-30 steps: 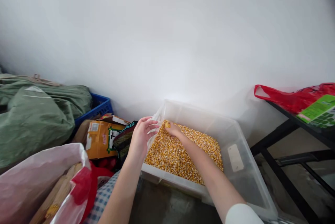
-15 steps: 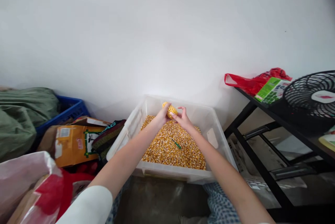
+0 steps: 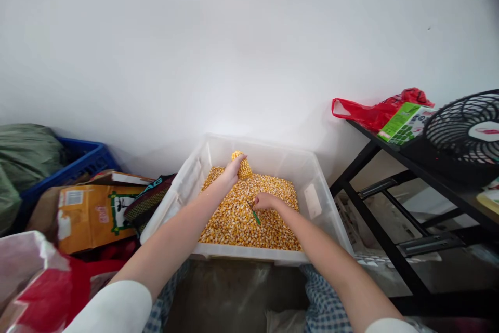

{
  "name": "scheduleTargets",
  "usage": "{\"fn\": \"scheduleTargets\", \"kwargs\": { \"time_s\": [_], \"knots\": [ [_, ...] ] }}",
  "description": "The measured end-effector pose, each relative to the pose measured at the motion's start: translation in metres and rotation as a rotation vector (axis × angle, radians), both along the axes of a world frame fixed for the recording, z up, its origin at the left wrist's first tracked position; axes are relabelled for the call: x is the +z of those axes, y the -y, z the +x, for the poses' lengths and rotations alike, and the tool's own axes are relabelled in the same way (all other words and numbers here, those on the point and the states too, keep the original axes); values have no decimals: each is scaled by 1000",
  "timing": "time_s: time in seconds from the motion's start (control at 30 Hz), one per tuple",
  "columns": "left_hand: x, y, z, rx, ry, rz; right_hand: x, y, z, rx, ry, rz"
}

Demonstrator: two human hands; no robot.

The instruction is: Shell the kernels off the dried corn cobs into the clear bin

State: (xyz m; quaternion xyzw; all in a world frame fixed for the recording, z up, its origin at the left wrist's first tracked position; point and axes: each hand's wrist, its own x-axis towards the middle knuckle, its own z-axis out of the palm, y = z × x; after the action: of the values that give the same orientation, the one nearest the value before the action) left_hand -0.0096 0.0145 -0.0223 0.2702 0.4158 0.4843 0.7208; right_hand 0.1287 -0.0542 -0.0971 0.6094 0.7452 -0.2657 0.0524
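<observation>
My left hand (image 3: 234, 169) is wrapped around an ear of corn (image 3: 244, 168) with yellow kernels, held above the back part of a translucent plastic bin (image 3: 249, 253). Loose corn kernels (image 3: 234, 218) fill the bin's bottom in a thick layer. Low over these kernels, my right hand (image 3: 264, 201) has its fingers closed at a thin tool with a green handle (image 3: 256, 217). Its slim shaft points up and left, and the fingers partly hide how they grip it. The exact kind of tool is too small to make out.
On the right stands a black table (image 3: 432, 177) with a fan (image 3: 468, 128), a green-and-white box (image 3: 405, 122) and a red plastic bag (image 3: 382, 112). To the left are an orange cardboard box (image 3: 91, 216), a blue crate (image 3: 83, 164) and a red-and-white bag (image 3: 47, 291). A white wall rises behind.
My right hand has left the ear of corn and come down to the green-handled tool, which now lies at a steeper angle. My left hand keeps the ear, now tilted differently.
</observation>
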Motion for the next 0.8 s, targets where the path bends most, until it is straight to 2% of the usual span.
{"fn": "scheduleTargets", "kwargs": {
  "time_s": [0.07, 0.2, 0.27, 0.4, 0.5, 0.57, 0.67, 0.73, 0.8],
  "knots": [
    [1, 2, 0, 3, 3, -27, 5, 0, 0, 15, 34, 14],
    [3, 3, -4, -3, 18, -19, 15, 1, -4, -17, 69, 141],
    [3, 3, -6, -8, 16, -16, 17, 4, -9, 8, 85, 86],
    [3, 2, -6, -15, 9, -32, 14, 9, -16, 75, 48, -114],
    [5, 2, -6, -53, 50, -5, 19, 4, -8, 35, -32, -97],
    [9, 3, -6, -70, 83, 27, 30, -4, 4, -14, -102, -59],
    [19, 6, -6, -69, 126, 51, 53, -12, 22, -135, -292, 93],
    [24, 8, -6, -68, 159, 48, 71, -13, 27, -269, -604, 258],
    [27, 10, -7, -87, 190, 50, 87, -9, 25, -352, -915, 304]
  ]
}}
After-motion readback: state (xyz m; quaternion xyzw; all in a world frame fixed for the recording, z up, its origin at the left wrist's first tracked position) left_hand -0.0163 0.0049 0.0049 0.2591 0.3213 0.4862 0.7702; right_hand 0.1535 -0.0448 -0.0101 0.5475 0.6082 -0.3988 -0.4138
